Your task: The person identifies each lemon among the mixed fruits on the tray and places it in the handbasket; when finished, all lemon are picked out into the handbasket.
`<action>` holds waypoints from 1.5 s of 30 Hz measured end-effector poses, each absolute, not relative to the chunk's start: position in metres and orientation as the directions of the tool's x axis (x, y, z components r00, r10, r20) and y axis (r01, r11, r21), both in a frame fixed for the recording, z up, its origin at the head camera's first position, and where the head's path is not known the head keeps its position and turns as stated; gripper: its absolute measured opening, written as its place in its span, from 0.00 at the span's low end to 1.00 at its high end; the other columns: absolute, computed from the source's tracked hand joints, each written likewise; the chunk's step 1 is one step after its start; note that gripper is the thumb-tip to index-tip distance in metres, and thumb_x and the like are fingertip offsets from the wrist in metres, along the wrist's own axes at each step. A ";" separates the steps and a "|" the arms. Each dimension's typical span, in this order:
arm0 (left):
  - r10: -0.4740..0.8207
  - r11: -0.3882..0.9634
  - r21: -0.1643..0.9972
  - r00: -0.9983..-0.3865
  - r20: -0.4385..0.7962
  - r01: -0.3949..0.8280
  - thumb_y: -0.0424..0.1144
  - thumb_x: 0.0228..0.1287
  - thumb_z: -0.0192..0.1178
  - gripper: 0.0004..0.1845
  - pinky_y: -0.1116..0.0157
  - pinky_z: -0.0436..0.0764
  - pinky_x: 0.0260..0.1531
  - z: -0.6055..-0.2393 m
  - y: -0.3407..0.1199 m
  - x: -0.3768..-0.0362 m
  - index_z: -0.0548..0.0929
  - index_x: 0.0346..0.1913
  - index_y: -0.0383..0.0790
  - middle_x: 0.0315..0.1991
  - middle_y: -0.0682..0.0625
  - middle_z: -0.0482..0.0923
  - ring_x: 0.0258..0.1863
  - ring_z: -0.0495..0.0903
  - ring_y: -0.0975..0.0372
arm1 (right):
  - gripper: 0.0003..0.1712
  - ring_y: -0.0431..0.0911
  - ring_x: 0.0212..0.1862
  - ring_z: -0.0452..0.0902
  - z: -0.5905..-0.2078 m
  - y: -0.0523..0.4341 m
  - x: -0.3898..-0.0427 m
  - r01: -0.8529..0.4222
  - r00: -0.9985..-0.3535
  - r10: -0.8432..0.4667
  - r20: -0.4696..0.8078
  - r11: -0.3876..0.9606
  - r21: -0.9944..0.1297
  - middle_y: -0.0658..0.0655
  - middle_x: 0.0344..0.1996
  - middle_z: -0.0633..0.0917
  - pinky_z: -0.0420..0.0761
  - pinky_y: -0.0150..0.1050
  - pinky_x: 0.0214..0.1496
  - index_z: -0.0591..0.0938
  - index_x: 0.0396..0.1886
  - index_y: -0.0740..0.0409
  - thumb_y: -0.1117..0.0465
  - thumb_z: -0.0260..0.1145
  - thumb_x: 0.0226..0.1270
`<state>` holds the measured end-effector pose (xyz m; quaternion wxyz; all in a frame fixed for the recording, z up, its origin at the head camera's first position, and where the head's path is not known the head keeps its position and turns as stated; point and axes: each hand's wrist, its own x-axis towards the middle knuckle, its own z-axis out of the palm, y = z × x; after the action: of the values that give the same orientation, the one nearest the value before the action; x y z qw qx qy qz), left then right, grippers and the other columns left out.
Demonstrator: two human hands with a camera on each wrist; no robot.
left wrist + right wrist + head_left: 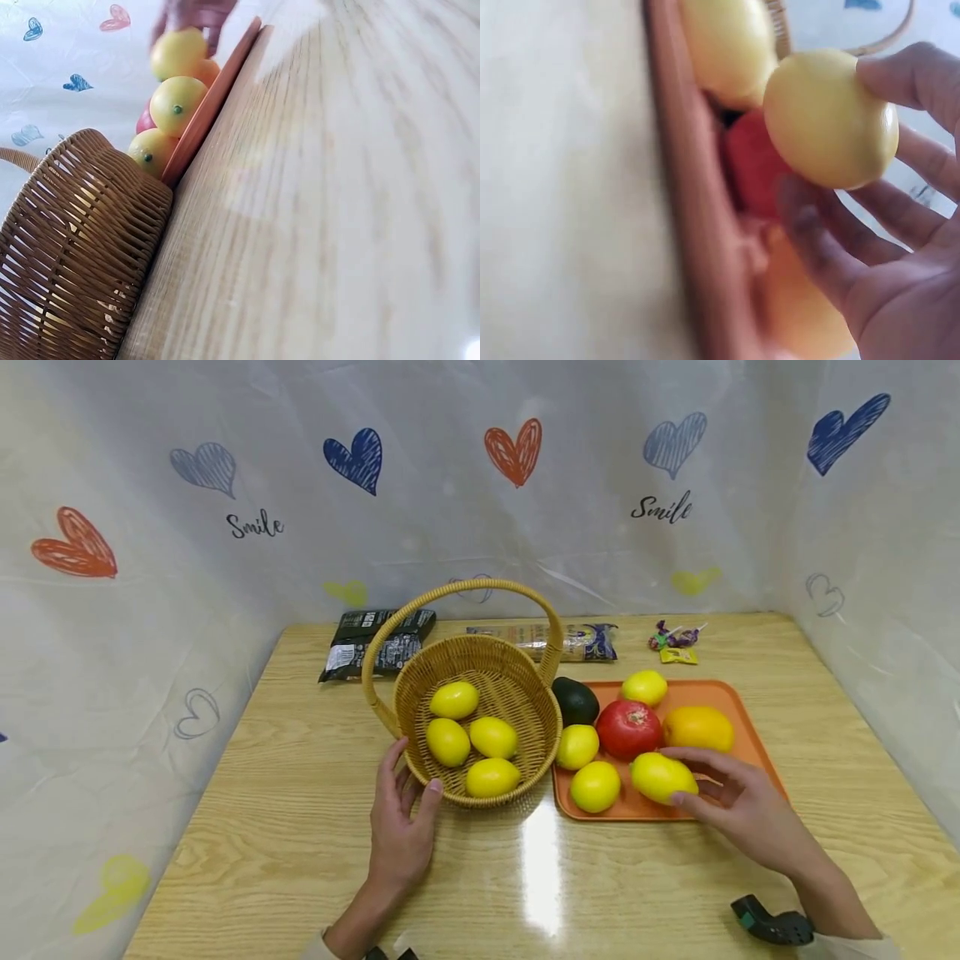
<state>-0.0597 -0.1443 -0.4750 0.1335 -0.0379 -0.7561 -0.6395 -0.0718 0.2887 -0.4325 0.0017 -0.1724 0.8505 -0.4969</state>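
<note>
Head view: right hand [750, 806] pinches a lemon [663, 777] over the orange tray [712, 693]; left hand [401, 839] touches the basket [480, 653] with relaxed fingers. The step seems to be picking up this lemon; the next move likely calls for a steady lift clear of the red fruit [628, 732]. Left wrist view adds the basket's outer weave, but no left fingers. Right wrist view shows the palm, hidden from above.
</note>
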 end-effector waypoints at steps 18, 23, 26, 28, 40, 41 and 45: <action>-0.113 0.170 0.958 -0.961 0.251 0.230 0.31 0.81 0.62 0.40 0.70 0.76 0.74 -0.475 -0.144 -0.059 0.55 0.87 0.36 0.86 0.34 0.55 0.81 0.67 0.38 | 0.29 0.40 0.61 0.83 -0.367 0.207 -0.140 -0.562 -0.717 -0.658 0.228 0.353 -0.748 0.45 0.68 0.85 0.89 0.37 0.63 0.83 0.72 0.41 0.62 0.77 0.75; -0.111 0.168 0.959 -0.963 0.246 0.226 0.31 0.81 0.62 0.40 0.71 0.76 0.74 -0.475 -0.144 -0.059 0.55 0.87 0.37 0.86 0.35 0.55 0.81 0.67 0.38 | 0.25 0.39 0.57 0.83 -0.364 0.181 -0.157 -0.609 -0.675 -0.722 0.153 0.428 -0.668 0.41 0.66 0.85 0.87 0.43 0.59 0.82 0.72 0.41 0.53 0.73 0.79; -0.112 0.168 0.960 -0.964 0.243 0.222 0.31 0.81 0.62 0.39 0.71 0.77 0.74 -0.475 -0.144 -0.059 0.56 0.87 0.38 0.86 0.35 0.55 0.81 0.67 0.38 | 0.25 0.43 0.63 0.83 -0.363 0.165 -0.160 -0.641 -0.643 -0.756 0.120 0.446 -0.625 0.45 0.68 0.86 0.87 0.48 0.63 0.83 0.72 0.45 0.56 0.73 0.79; -0.111 0.168 0.961 -0.964 0.241 0.221 0.31 0.82 0.62 0.39 0.70 0.76 0.74 -0.475 -0.144 -0.059 0.56 0.87 0.40 0.86 0.34 0.55 0.81 0.67 0.39 | 0.25 0.48 0.68 0.82 -0.363 0.154 -0.161 -0.663 -0.623 -0.776 0.100 0.456 -0.593 0.49 0.68 0.86 0.86 0.51 0.68 0.85 0.71 0.49 0.57 0.73 0.77; -0.112 0.168 0.963 -0.967 0.230 0.210 0.31 0.81 0.62 0.40 0.71 0.75 0.74 -0.474 -0.145 -0.058 0.55 0.87 0.38 0.87 0.35 0.54 0.83 0.65 0.40 | 0.23 0.45 0.60 0.84 -0.379 0.107 -0.150 -0.644 -0.552 -0.834 0.030 0.403 -0.650 0.46 0.63 0.88 0.87 0.49 0.67 0.86 0.69 0.50 0.54 0.72 0.79; -0.112 0.166 0.964 -0.967 0.228 0.208 0.31 0.82 0.62 0.40 0.72 0.75 0.74 -0.474 -0.145 -0.058 0.54 0.87 0.38 0.87 0.35 0.54 0.83 0.65 0.40 | 0.23 0.44 0.58 0.85 -0.381 0.107 -0.150 -0.633 -0.548 -0.835 0.050 0.375 -0.678 0.46 0.63 0.88 0.89 0.48 0.65 0.86 0.70 0.49 0.53 0.72 0.79; -0.109 0.171 0.963 -0.967 0.230 0.209 0.32 0.82 0.62 0.40 0.72 0.75 0.74 -0.474 -0.145 -0.059 0.55 0.87 0.38 0.87 0.37 0.53 0.83 0.65 0.41 | 0.23 0.41 0.62 0.85 -0.390 0.117 -0.146 -0.589 -0.573 -0.804 0.157 0.271 -0.762 0.43 0.64 0.88 0.88 0.47 0.68 0.87 0.69 0.46 0.51 0.75 0.78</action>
<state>-0.0591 -0.1446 -0.4743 0.1237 -0.0333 -0.7551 -0.6430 -0.1457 0.1166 -0.3903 0.1314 -0.4429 0.7863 -0.4102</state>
